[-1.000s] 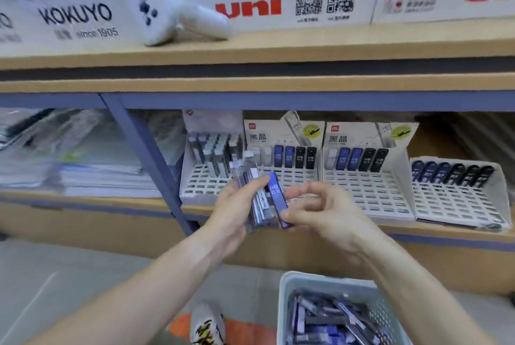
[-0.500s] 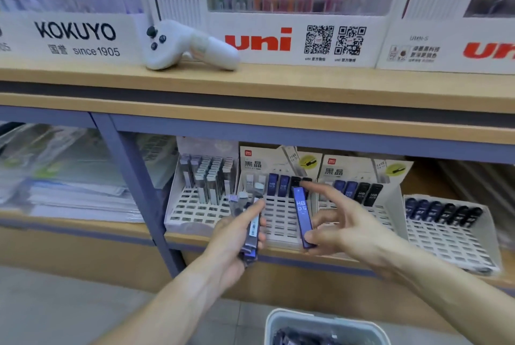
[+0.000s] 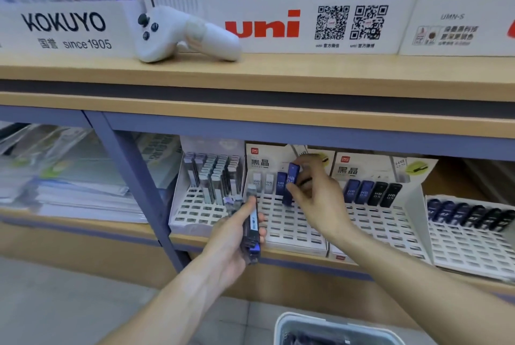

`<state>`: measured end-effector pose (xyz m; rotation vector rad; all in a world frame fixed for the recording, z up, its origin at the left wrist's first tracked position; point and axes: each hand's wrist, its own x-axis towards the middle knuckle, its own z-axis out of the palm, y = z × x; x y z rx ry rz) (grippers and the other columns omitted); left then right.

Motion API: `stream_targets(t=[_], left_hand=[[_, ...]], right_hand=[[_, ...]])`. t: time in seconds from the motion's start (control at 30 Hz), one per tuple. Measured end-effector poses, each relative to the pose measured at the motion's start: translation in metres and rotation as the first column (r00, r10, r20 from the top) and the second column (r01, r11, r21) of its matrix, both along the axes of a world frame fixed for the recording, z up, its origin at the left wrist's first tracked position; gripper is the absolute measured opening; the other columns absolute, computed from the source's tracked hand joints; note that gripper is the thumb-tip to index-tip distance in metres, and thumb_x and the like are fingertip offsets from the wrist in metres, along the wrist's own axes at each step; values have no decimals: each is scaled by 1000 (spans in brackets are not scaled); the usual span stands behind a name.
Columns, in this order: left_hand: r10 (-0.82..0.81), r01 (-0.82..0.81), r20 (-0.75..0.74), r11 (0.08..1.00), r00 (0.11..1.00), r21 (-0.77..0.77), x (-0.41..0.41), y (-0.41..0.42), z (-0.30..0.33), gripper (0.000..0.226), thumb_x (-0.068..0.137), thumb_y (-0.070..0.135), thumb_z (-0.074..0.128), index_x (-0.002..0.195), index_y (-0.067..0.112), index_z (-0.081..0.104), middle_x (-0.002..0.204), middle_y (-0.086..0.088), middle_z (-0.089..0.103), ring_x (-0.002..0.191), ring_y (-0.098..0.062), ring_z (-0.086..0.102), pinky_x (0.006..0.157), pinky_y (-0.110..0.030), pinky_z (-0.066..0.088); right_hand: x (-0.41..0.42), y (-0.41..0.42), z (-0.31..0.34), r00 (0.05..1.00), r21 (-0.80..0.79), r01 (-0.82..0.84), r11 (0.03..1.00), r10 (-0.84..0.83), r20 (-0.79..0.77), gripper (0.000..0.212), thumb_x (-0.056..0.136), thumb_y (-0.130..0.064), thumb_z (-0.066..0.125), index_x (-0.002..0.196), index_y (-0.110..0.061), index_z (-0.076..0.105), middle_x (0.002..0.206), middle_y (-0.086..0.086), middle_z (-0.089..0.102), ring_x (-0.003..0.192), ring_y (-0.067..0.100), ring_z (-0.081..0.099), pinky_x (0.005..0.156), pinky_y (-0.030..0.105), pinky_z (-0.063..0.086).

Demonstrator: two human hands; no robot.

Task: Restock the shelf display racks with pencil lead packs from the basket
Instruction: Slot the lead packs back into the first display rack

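My right hand (image 3: 315, 199) pinches a blue pencil lead pack (image 3: 290, 184) upright over the second white display rack (image 3: 289, 227), beside a blue pack standing in its back row. My left hand (image 3: 237, 236) grips a bundle of several lead packs (image 3: 250, 229) in front of the racks. The leftmost rack (image 3: 192, 213) holds several grey packs. Two more racks (image 3: 387, 222) (image 3: 471, 244) to the right hold blue and black packs in their back rows. The basket (image 3: 331, 328) shows at the bottom edge, with dark packs inside.
A white game-style controller (image 3: 178, 35) lies on the upper wooden shelf (image 3: 278, 74) before the KOKUYO and uni display boxes. A blue metal post (image 3: 133, 177) divides the lower shelf; stacked plastic folders (image 3: 64, 177) lie left of it.
My right hand has carried the blue pack up and forward from beside the left hand's bundle to the second rack. The view has tilted upward, so the basket has slid to the bottom edge.
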<state>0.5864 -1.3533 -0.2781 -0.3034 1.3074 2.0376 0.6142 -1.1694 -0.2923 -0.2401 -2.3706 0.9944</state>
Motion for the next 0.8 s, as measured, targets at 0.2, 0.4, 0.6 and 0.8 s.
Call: stream_targets(t=[0.2, 0.4, 0.6, 0.8], left_hand=[[-97, 96, 26, 995, 995, 37, 1, -2, -5, 23, 94, 20, 63, 104, -1, 63, 75, -10, 63, 55, -20, 57, 48, -27, 50], [-93, 93, -1, 995, 996, 23, -1, -2, -7, 21, 94, 14, 63, 108, -2, 63, 82, -11, 69, 54, -18, 59, 40, -24, 43], [-100, 99, -75, 995, 992, -20, -2, -2, -14, 36, 95, 18, 69, 122, -5, 65, 108, -17, 77, 59, -16, 66, 38, -21, 41], [-115, 110, -138, 993, 984, -47, 2, -4, -17, 40, 93, 25, 73, 123, -1, 69, 105, -16, 77, 58, -13, 66, 36, -19, 40]], right_hand=[[-19, 2, -24, 998, 280, -32, 960, 47, -47, 29, 98, -15, 61, 120, -27, 45, 94, 2, 68, 74, 23, 68, 62, 44, 57], [-23, 2, -28, 998, 277, -42, 960, 55, -41, 28, 99, -14, 61, 121, -24, 48, 88, 0, 72, 75, 21, 70, 63, 42, 57], [-25, 1, -33, 999, 374, 15, 927, 4, -49, 26, 95, -12, 67, 119, -18, 59, 97, 4, 74, 81, 27, 71, 63, 42, 58], [-21, -2, -21, 998, 341, 60, 938, -60, -8, 26, 96, -10, 63, 119, -18, 70, 113, 2, 69, 98, 22, 66, 80, 36, 56]])
